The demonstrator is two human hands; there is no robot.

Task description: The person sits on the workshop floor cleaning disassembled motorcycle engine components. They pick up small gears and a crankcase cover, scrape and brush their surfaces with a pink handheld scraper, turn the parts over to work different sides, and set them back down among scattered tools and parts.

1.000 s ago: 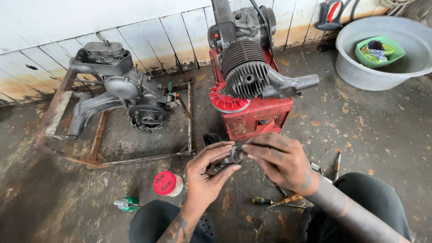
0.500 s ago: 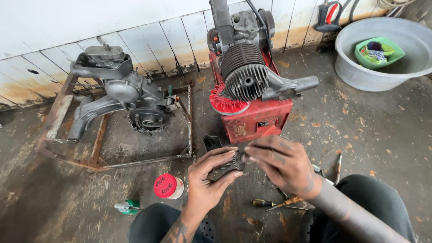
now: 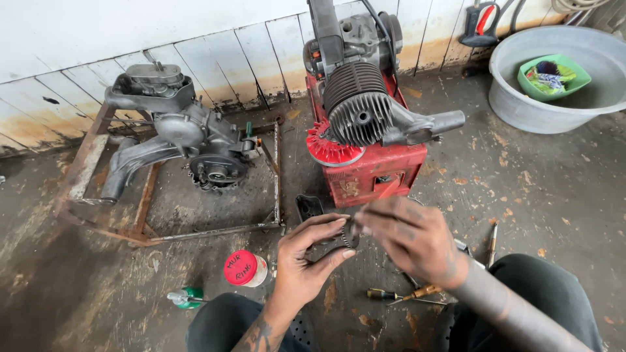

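I have both hands low in the centre of the frame. My left hand (image 3: 305,261) curls its fingers and thumb around a small toothed gear (image 3: 349,236), gripping it by the edge. My right hand (image 3: 409,238) is blurred; its fingertips meet the gear from the right, though I cannot tell how firmly they pinch it. The gear sits between the two hands, just below the red crate (image 3: 375,173) that carries a finned engine (image 3: 362,107). In the upper left of the frame another engine (image 3: 189,140) rests on a rusty frame (image 3: 147,228). A red-capped jar (image 3: 244,268) stands to the left of my left hand, and a screwdriver (image 3: 404,296) lies on the floor under my right. A grey basin (image 3: 521,104) sits in the upper right corner.
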